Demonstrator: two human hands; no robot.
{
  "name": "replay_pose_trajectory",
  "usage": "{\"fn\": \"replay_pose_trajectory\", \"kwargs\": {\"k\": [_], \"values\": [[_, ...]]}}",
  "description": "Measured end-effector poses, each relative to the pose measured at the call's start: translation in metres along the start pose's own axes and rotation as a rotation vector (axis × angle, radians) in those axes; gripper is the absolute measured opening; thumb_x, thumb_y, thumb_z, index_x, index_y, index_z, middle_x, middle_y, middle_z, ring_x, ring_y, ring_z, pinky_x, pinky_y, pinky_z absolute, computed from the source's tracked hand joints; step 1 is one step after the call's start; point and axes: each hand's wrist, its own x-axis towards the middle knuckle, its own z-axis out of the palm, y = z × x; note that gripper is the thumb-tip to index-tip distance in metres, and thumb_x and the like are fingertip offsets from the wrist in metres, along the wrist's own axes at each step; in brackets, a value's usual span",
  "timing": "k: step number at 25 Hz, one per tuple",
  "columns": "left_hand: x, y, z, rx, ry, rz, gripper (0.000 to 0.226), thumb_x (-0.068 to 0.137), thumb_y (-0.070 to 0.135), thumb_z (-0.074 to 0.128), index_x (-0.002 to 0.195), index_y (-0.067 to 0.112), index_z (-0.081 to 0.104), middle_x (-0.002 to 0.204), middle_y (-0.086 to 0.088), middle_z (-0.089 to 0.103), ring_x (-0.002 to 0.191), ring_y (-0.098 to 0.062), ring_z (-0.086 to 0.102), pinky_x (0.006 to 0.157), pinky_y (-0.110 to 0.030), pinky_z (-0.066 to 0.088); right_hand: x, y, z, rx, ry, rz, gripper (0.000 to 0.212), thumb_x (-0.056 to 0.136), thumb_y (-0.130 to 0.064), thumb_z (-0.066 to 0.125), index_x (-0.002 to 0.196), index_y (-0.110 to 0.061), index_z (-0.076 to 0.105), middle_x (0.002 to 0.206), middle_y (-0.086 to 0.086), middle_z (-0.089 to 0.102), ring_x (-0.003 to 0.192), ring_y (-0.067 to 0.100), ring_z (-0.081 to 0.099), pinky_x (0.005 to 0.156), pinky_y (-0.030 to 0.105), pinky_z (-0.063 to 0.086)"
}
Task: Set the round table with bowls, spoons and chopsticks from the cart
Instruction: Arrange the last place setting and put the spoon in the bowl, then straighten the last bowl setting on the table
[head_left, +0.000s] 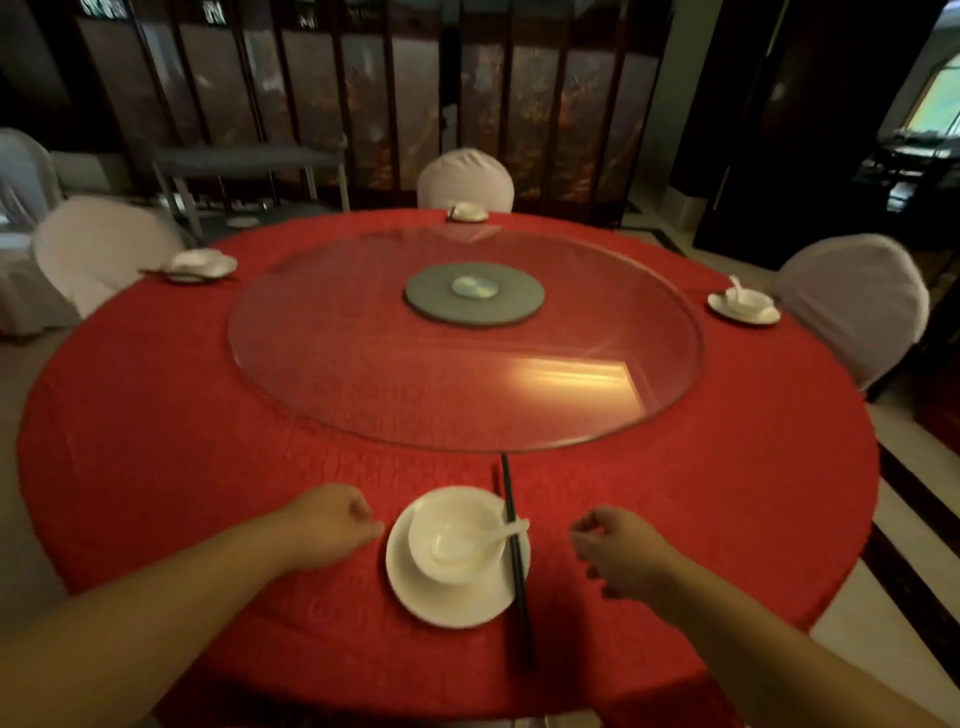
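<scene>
The round table (156, 441), draped in red cloth, fills most of the view, with a glass turntable (363, 374) at its centre on a grey hub (514, 306). At the near edge sits a white plate (441, 603) carrying a white bowl (447, 514), and a white spoon (467, 543) lies in the bowl with its handle over the right rim. A pair of dark chopsticks (517, 571) lies across the plate's right side, pointing from the near table edge toward the turntable rim, tips just short of it.

The left hand (327, 525) rests on the cloth just left of the plate, fingers curled loosely, holding nothing. The right hand (618, 556) hovers to the right of the chopsticks, apart from them, fingers curled inward and empty.

Three other settings stand near the table's rim: left (200, 265), far (467, 212) and right (744, 304), each by a white-covered chair. Broad bare red cloth lies between the settings. A dark folding screen (363, 104) stands beyond the far side.
</scene>
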Motion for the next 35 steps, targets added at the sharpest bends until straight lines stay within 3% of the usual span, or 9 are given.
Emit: {"fn": "replay_pose_trajectory", "kwargs": {"k": [2,5,10,15,21,25,28,32,35], "values": [[-0.030,0.037,-0.007,0.158,0.054,0.098,0.010,0.088,0.032,0.071,0.094,0.023,0.072,0.097,0.004,0.076,0.090,-0.009,0.068,0.079,-0.024,0.050,-0.024,-0.007,-0.047,-0.179,0.007,-0.129,0.013,0.091,-0.016,0.063,0.079,-0.021,0.062,0.067,-0.002,0.062,0.052,0.009,0.052,0.047,0.020,0.038],[-0.087,0.125,-0.004,0.176,0.064,0.178,0.008,0.085,0.041,0.070,0.083,0.034,0.068,0.086,0.012,0.071,0.079,-0.001,0.065,0.069,-0.020,0.048,-0.071,-0.014,-0.133,-0.390,0.028,-0.267,0.008,0.085,-0.028,0.062,0.077,-0.025,0.063,0.074,-0.005,0.068,0.070,0.011,0.063,0.061,0.024,0.042],[-0.152,0.323,0.013,0.205,0.185,0.434,0.018,0.085,0.045,0.070,0.082,0.028,0.072,0.074,0.014,0.063,0.075,-0.005,0.063,0.074,-0.026,0.050,-0.142,-0.016,-0.297,-0.556,0.094,-0.405,0.014,0.087,-0.034,0.063,0.090,-0.021,0.068,0.093,0.002,0.074,0.090,0.021,0.067,0.076,0.033,0.050],[-0.148,0.474,0.039,0.228,0.248,0.599,0.025,0.085,0.052,0.068,0.084,0.027,0.071,0.082,0.013,0.066,0.077,-0.007,0.062,0.074,-0.028,0.051,-0.136,0.003,-0.431,-0.682,0.185,-0.509,0.021,0.091,-0.039,0.062,0.097,-0.020,0.068,0.100,0.003,0.069,0.092,0.022,0.064,0.081,0.038,0.053],[-0.025,0.631,0.093,0.349,0.248,0.688,0.023,0.089,0.054,0.061,0.087,0.031,0.066,0.089,0.013,0.063,0.086,-0.011,0.061,0.077,-0.032,0.050,-0.017,0.049,-0.578,-0.794,0.217,-0.495,0.020,0.093,-0.043,0.061,0.097,-0.025,0.067,0.100,-0.004,0.065,0.088,0.016,0.062,0.077,0.033,0.054],[0.091,0.731,0.141,0.349,0.238,0.650,0.022,0.091,0.051,0.058,0.091,0.030,0.065,0.100,0.009,0.067,0.093,-0.014,0.064,0.078,-0.032,0.051,0.085,0.082,-0.681,-0.850,0.227,-0.444,0.018,0.093,-0.043,0.060,0.097,-0.026,0.066,0.090,-0.010,0.056,0.080,0.012,0.059,0.064,0.022,0.044],[0.135,0.800,0.164,0.359,0.151,0.604,0.021,0.091,0.048,0.058,0.092,0.029,0.066,0.101,0.009,0.070,0.092,-0.015,0.065,0.077,-0.031,0.050,0.136,0.093,-0.747,-0.814,0.199,-0.376,0.019,0.094,-0.045,0.059,0.104,-0.030,0.064,0.100,-0.010,0.057,0.085,0.007,0.058,0.073,0.023,0.051],[0.194,0.879,0.187,0.379,0.131,0.541,0.020,0.093,0.044,0.057,0.094,0.027,0.068,0.097,0.009,0.071,0.083,-0.013,0.063,0.067,-0.029,0.046,0.225,0.098,-0.825,-0.791,0.204,-0.429,0.021,0.094,-0.047,0.058,0.106,-0.031,0.064,0.102,-0.011,0.058,0.088,0.007,0.059,0.080,0.026,0.055],[0.247,0.921,0.204,0.405,0.155,0.461,0.021,0.093,0.043,0.056,0.097,0.027,0.070,0.102,0.007,0.072,0.091,-0.016,0.066,0.076,-0.030,0.052,0.306,0.109,-0.868,-0.758,0.163,-0.501,0.021,0.093,-0.048,0.059,0.106,-0.031,0.065,0.100,-0.013,0.059,0.086,0.006,0.060,0.081,0.028,0.058]]}}
